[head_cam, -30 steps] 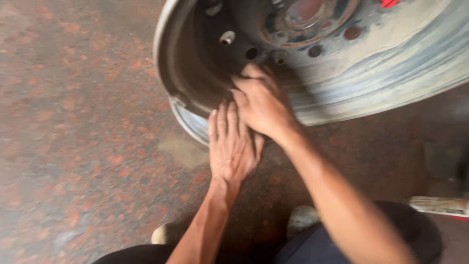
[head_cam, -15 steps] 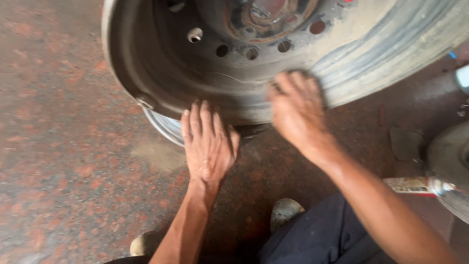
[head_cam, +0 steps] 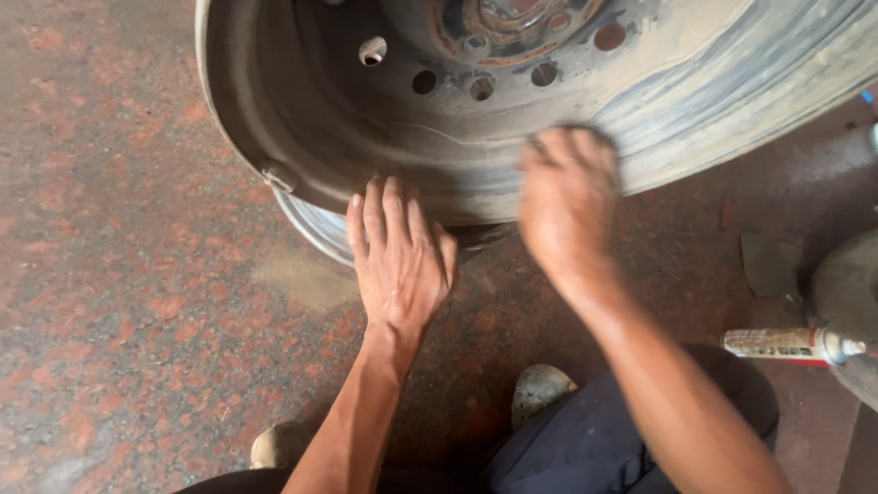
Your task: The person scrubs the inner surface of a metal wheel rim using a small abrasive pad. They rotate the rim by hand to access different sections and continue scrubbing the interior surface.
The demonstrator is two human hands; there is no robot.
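My left hand [head_cam: 400, 256] lies flat and open, fingers spread, on the lower edge of the big steel wheel rim [head_cam: 302, 137], which stands on the speckled red floor [head_cam: 110, 274] in front of me. My right hand [head_cam: 567, 197] presses on the rim's dusty inner surface further right; it is blurred, so I cannot tell whether it is open or holding something. A small tube [head_cam: 786, 344] lies on the floor by my right knee.
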